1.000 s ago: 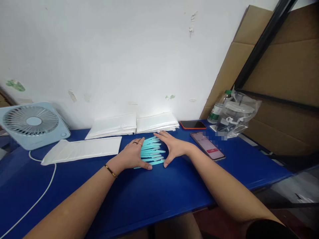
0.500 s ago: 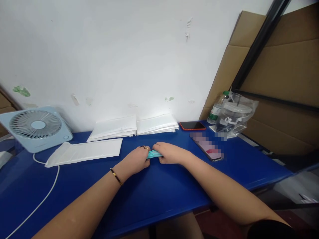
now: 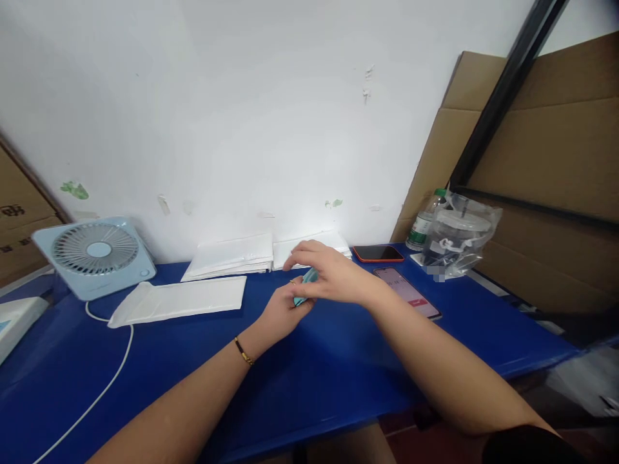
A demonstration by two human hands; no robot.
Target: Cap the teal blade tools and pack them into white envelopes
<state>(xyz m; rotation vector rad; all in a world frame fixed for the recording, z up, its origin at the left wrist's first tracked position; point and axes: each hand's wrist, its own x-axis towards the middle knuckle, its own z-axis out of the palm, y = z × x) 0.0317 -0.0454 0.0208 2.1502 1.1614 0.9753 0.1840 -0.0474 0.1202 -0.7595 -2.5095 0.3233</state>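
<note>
A small folded teal bundle [image 3: 310, 277], thin and soft-looking, is held above the table in my left hand [image 3: 281, 314]. My left fingers are closed round it, and part of it is hidden. My right hand [image 3: 333, 274] arches over the bundle with its fingers stretched out and its thumb apart from them, low across the bundle. Left of my hands lies a flat white padded sleeve [image 3: 188, 301]. Two stacks of similar white sleeves, a left stack [image 3: 232, 254] and a right stack [image 3: 333, 243], lie against the wall.
A pale blue fan [image 3: 99, 250] stands at the left, its white cable [image 3: 113, 379] running over the blue table [image 3: 300, 386]. To the right are a red-edged phone [image 3: 378, 253], a lit phone [image 3: 409, 291], a water bottle [image 3: 422, 229] and a bagged cup [image 3: 459, 235].
My right hand has let its grip go and lifted over the bundle, fingers spread. The bundle is now tilted up in my left hand. The view has shifted slightly.
</note>
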